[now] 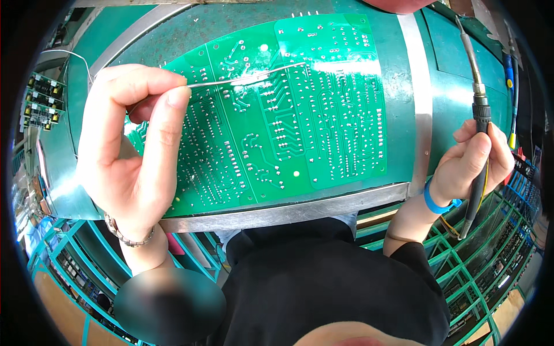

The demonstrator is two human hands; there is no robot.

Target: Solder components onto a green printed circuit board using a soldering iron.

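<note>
A large green circuit board (337,130) lies solder side up on the bench, dotted with many shiny joints. Over its left part, my left hand (135,127) pinches a thin length of solder wire (231,81) between thumb and forefinger. The wire runs rightward above the board, its free end near the upper middle; whether it touches cannot be told. My right hand (476,153), off to the right of the board, grips a soldering iron (480,109) by its black handle. The iron's metal tip points up and away, apart from the board and the wire.
The green bench mat (398,115) has a metal strip (418,75) right of the board and a metal front edge (288,206). Small assembled boards (43,101) stand at the far left. A red rounded object (398,4) sits at the back. Green racks (461,277) flank me below.
</note>
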